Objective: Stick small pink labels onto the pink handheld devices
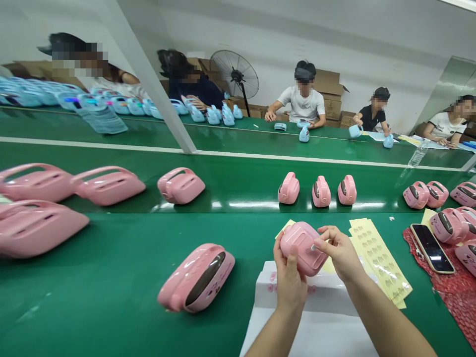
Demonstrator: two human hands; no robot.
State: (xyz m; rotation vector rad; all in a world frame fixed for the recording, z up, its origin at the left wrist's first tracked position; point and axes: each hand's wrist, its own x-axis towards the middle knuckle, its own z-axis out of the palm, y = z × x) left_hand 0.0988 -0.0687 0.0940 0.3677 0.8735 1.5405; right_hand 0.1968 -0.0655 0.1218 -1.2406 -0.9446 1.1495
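My left hand grips a pink plastic toy case from below, holding it above a white sheet. My right hand pinches something small against the case's right side; I cannot make out what it is. Another pink case lies on its side on the green table to the left of my hands. Yellow sticker sheets lie just right of my right hand.
Several pink cases stand on the green conveyor belt ahead, with larger ones at the left. A phone rests on red cloth at the right. Other people sit across, handling blue cases; a fan stands behind.
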